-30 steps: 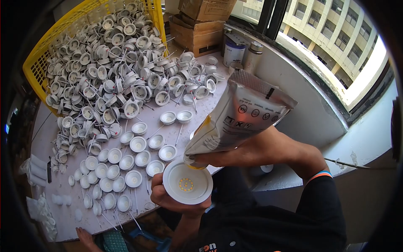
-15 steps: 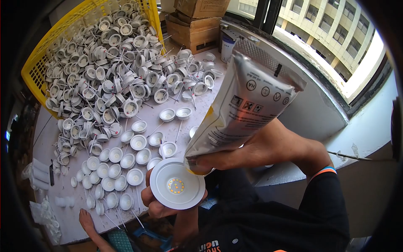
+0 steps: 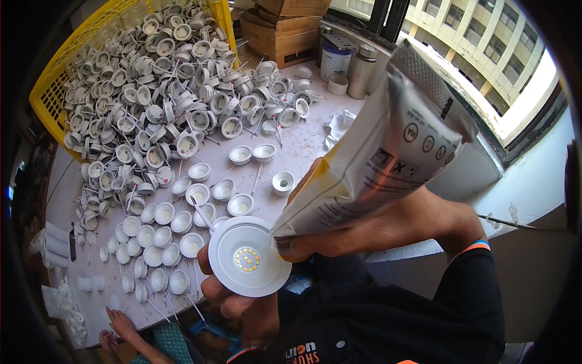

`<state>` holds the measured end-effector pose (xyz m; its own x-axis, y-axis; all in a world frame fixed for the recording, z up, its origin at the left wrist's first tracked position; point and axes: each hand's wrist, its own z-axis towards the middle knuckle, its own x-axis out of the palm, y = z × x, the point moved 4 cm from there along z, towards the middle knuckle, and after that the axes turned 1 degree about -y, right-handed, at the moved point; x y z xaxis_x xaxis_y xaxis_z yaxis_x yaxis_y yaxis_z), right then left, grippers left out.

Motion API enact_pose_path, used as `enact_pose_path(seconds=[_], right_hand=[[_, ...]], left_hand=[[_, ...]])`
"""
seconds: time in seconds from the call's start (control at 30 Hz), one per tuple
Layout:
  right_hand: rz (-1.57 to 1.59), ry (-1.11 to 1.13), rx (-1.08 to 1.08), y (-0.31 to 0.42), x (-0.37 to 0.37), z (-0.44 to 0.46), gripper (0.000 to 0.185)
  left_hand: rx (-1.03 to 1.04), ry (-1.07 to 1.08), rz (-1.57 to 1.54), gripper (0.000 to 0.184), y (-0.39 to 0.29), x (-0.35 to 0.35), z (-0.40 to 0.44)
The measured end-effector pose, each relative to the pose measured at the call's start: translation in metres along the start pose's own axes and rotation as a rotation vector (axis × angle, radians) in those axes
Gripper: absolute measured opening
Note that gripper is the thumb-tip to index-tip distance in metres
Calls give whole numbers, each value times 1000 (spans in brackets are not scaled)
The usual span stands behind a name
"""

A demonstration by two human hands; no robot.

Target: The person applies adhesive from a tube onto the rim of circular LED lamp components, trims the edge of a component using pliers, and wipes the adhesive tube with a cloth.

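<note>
A round white LED downlight (image 3: pixel 247 259) rests in my left hand (image 3: pixel 219 295), its face and ring of yellow chips turned up toward me. My left fingers curl around the rim from beneath. My right hand (image 3: pixel 376 224) is closed around a large silver and yellow squeeze tube (image 3: pixel 370 158) with a crimped end. The tube slants down to the left, its lower end right by the downlight's right rim. Its nozzle is hidden, so I cannot tell whether it touches. Several similar white downlights (image 3: pixel 182 221) lie on the table to the left.
A yellow basket (image 3: pixel 51 100) spills a heap of white lamp housings (image 3: pixel 145 91) over the table (image 3: pixel 200 327). Cardboard boxes (image 3: pixel 279 39), a blue-white can (image 3: pixel 334 60) and a metal flask (image 3: pixel 362 71) stand near the window. Another person's hand (image 3: pixel 124 326) rests at the front-left edge.
The tube and my right hand have shifted right, with the tube's upper end tilting further right. The downlight has moved slightly left. The other person's hands have come further into view.
</note>
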<state>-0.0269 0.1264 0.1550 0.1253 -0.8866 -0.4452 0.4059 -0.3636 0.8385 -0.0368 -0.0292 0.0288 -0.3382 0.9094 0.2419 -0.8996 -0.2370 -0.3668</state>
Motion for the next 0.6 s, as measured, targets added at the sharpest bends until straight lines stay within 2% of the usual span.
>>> enact_pose_path(seconds=[0.1, 0.2, 0.3, 0.37, 0.4, 0.47, 0.5, 0.53, 0.6], right_hand=[[2, 22, -33, 2, 4, -2, 26], [90, 10, 37, -2, 6, -4, 26], [0, 21, -48, -3, 6, -2, 28], [194, -107, 82, -16, 3, -4, 30], [298, -188, 172, -18, 1, -4, 32], [492, -306, 227, -34, -2, -5, 33], [586, -323, 222, -44, -2, -4, 33], [682, -339, 224, -53, 0, -2, 34], [718, -358, 217, -64, 7, 1, 34]], left_hand=[[9, 6, -15, 57, 2, -3, -4], [-12, 70, -8, 58, 3, 0, -4], [46, -92, -40, 53, 10, 3, -5], [-180, 45, 93, 52, 15, 10, 7], [-420, -82, -3, 58, 30, 8, -7], [-1105, -226, -861, 56, 49, 11, -20], [-1238, -171, -947, 47, 48, 11, -19], [-1220, -195, -925, 47, 51, 4, -16], [-1578, -181, -1117, 45, 57, 2, -23]])
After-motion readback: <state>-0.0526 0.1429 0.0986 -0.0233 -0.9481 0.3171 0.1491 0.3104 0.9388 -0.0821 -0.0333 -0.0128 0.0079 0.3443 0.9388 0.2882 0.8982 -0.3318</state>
